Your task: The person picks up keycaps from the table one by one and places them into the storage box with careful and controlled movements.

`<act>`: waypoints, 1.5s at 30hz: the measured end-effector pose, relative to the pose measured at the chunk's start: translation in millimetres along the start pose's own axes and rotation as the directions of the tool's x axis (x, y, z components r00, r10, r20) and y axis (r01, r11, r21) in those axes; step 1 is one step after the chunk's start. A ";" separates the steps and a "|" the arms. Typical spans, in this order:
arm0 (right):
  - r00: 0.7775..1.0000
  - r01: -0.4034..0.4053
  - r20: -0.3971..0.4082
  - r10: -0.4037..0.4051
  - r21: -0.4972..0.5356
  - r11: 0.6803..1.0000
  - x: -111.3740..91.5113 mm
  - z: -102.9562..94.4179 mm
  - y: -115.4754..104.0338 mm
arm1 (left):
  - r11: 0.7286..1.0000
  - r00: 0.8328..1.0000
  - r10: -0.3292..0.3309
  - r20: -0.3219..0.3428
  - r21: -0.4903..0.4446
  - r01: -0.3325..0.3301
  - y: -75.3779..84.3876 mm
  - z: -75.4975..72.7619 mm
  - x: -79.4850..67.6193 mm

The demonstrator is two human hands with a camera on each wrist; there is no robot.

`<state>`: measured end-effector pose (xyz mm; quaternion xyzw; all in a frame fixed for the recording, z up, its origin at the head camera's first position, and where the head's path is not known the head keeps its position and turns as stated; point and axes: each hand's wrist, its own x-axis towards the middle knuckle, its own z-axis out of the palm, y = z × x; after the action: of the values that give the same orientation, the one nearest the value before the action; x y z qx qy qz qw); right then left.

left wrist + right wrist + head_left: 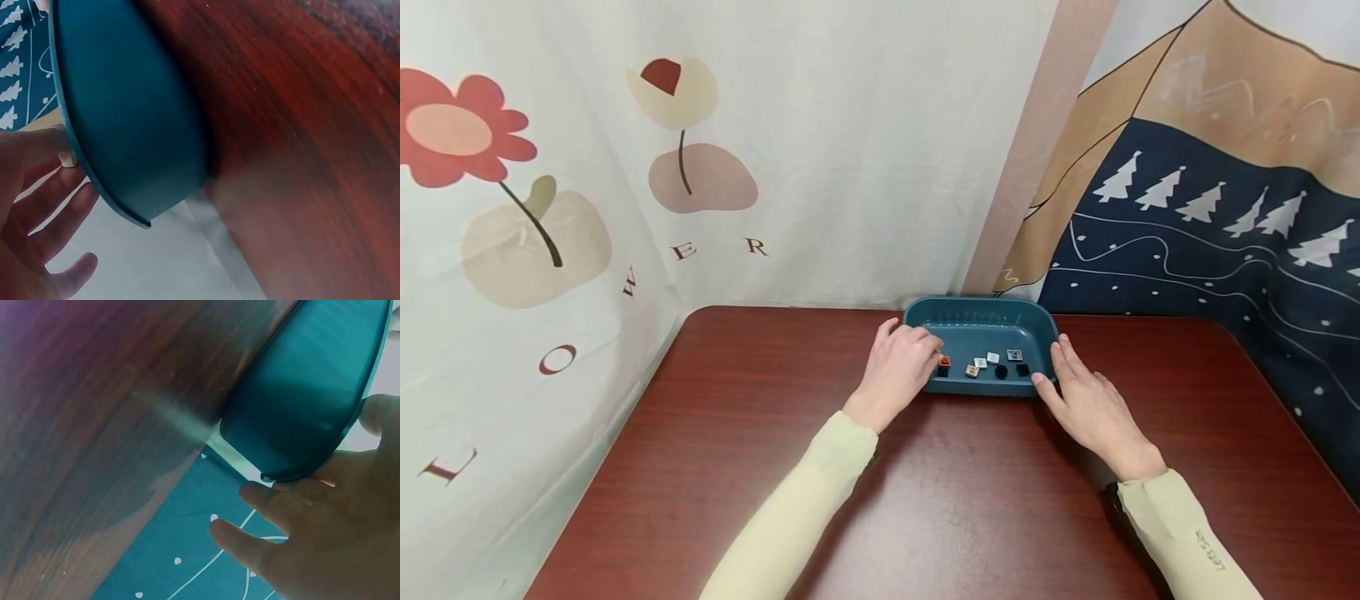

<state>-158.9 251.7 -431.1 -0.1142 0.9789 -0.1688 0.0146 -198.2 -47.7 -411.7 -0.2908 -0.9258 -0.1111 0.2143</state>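
A blue-green rectangular tray (985, 387) sits at the far edge of the table, with several small square keycap-like pieces on its floor. Among them are a white piece (992, 358), a grey piece (1014, 355), a black piece (1001, 372) and a red piece (944, 362). Over the tray's left end, my left hand (897, 367) pinches a small cream keycap-like piece (68, 158) between thumb and fingers, close by the rim. My right hand (1093, 408) rests against the tray's right end, fingers straight along the outside and thumb at the near corner rim.
The dark red wooden table (955, 500) stretches out in front of the tray. Right behind the table hangs a pale curtain (850, 167) with printed flowers and letters. To the right, a navy and tan cloth (1187, 225) with tree prints hangs by the table's edge.
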 end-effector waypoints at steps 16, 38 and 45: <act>1.000 0.007 -0.011 -0.007 -0.004 1.000 -1.1 -0.7 -0.9 | 0.997 0.984 -0.073 0.161 0.049 0.066 -5.6 16.7 10.8; 1.000 -0.007 0.021 0.007 0.002 1.000 0.8 -1.1 -0.7 | 0.994 0.993 -0.094 0.073 -0.050 0.098 -9.7 -7.1 -5.6; 1.000 -0.006 0.022 0.006 0.003 1.000 -0.5 -1.8 -1.2 | 0.996 0.997 -0.078 -0.012 -0.043 0.077 -14.9 -23.8 -22.0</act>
<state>-158.3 251.4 -429.0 -0.1132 0.9787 -0.1692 0.0261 -182.8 -78.4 -402.1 -0.2585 -0.9323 -0.1412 0.2100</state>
